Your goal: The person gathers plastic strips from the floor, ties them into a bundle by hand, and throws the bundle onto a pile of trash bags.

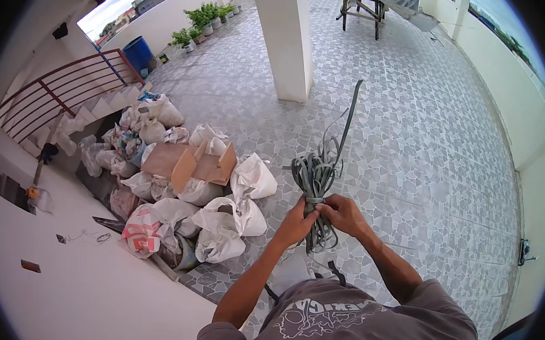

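A bundle of looped grey-green flat strapping (311, 173) is held upright in front of my body, cinched at its middle by a wrapped turn of the same strap. One long stiff end (350, 120) sticks up and to the right, and shorter loops hang below the wrap. My left hand (296, 221) closes round the left side of the bundle just below the wrap. My right hand (345, 214) pinches at the wrap from the right, thumb and fingers pressed together on the strapping. Both thumbs nearly meet at the middle; the fingers behind are hidden.
Several filled white sacks (215, 231) are piled at left, with brown wooden boards (202, 165) on top. A square pillar (285, 39) rises from the tiled floor ahead. Beyond stand a wooden table (365, 2), a blue drum (138, 55), potted plants (199, 23) and a red railing (58, 90).
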`<state>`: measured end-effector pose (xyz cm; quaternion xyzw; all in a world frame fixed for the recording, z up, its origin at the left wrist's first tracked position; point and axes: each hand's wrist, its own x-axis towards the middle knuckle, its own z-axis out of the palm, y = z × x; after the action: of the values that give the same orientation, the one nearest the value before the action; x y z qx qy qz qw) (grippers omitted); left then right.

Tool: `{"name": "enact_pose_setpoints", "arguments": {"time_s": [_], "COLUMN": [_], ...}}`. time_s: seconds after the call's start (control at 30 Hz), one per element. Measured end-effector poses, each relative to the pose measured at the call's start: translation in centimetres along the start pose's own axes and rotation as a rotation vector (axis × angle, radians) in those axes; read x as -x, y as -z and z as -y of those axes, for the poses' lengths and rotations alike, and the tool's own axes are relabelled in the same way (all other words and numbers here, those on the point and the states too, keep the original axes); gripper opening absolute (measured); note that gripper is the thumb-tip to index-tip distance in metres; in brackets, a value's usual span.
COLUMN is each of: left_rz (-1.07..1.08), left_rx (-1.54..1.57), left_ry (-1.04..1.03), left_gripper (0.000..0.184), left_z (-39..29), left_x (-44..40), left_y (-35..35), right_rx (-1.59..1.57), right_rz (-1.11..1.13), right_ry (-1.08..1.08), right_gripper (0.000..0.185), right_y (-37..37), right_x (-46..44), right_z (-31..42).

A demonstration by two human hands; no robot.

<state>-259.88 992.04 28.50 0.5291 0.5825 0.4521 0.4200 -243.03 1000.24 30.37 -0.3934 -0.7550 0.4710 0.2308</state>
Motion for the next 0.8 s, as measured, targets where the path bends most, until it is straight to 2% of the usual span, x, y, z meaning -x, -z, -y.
{"name": "enact_pose_setpoints", "arguments": {"time_s": [0.17,0.23,0.33,0.47,0.6,0.7,0.73,0.8], "left_rz": [-0.169,-0.169,-0.101,-0.058,-0.112,-0.130,-0.134,-0.160], "left_rx": [-0.038,-0.029,0.118,0.129,0.046,-0.096,-0.230,-0.266], "left_ry": [0.060,0.001,-0.062,-0.078,-0.120,-0.077,-0.131,-0.142], "left_gripper": [0.048,0.049,0.049,0.052,0.059,0.061,0.063,0.065], "left_z": [2.3,3.5,3.7,3.1,4.3,6.1,7.1,8.3], "left_x": [-10.7,-17.3,-27.4,-38.5,-48.2,-54.9,-57.5,-62.3], "left_y": [5.8,8.8,12.8,16.2,18.4,21.3,22.6,25.3], "right_rx": [0.000,-0.024,-0.006,0.031,-0.065,-0.034,-0.034,-0.031], "right_rz": [-0.061,-0.109,-0.084,-0.064,-0.094,-0.051,-0.054,-0.001], "right_ry": [0.109,0.126,0.024,-0.084,-0.065,-0.100,-0.141,-0.134], "right_gripper": [0.036,0.035,0.035,0.038,0.049,0.053,0.054,0.050], "right_y": [-2.3,-1.9,1.1,4.2,5.5,5.5,5.5,5.6], "right_x": [-14.9,-21.6,-30.9,-41.6,-50.7,-59.0,-61.9,-68.3], "right_z": [-1.5,-1.2,0.8,1.0,0.2,-2.0,-2.3,-2.8]}}
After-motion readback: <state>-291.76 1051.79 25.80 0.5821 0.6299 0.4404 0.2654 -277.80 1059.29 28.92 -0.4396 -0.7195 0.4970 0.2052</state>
